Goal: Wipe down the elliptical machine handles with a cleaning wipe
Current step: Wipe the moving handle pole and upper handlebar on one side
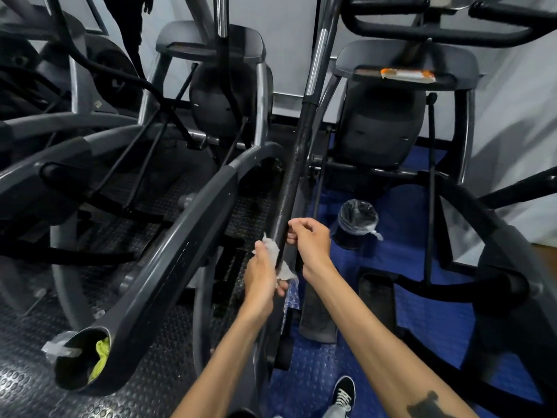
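Wiping in progress. Left hand (261,274) presses the crumpled wipe (272,251) against the black handle (294,176); right hand (310,242) curls round the handle just above. Worn grip above the hands appears unwiped; next stroke should travel upward.

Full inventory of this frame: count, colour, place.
handle bar: 1, black grip with chrome upper part, centre, running up from the hands
wipe: 1, white, wrapped on the bar under the left hand
elliptical machines: at least 2, grey and black, left and right
bin: 1, black with clear liner, on blue floor right of the bar
orange-white packet: 1, on right machine's console tray
yellow-green cloth: 1, in holder, lower left
shoe: 1, black with white laces, bottom
left hand: holds wipe against bar
right hand: grips bar
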